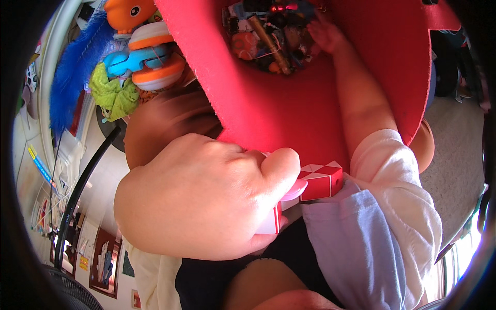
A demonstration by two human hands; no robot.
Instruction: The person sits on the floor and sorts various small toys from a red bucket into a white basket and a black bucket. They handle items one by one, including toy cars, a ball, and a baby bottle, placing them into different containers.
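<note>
My left hand (201, 193) is large and close to the camera, wrapped around a red and white twisting snake puzzle (321, 180). Part of the puzzle sticks out to the right beyond the thumb, and a white block face shows below it. My right arm reaches into a deep red fabric bin (294, 104). Inside, my right hand (327, 37) is at the right side of a jumble of small objects; its fingertips are lost in shadow. Among the jumble lie a gold-coloured tube (269, 44) and an orange round thing (244, 44).
Left of the bin are an orange animal-shaped toy (130, 15), a blue, orange and white toy (135, 62), a crumpled green cloth toy (112, 93) and blue feathers (79, 69). A black curved bar (79, 190) rises near a fan guard (73, 290) at lower left.
</note>
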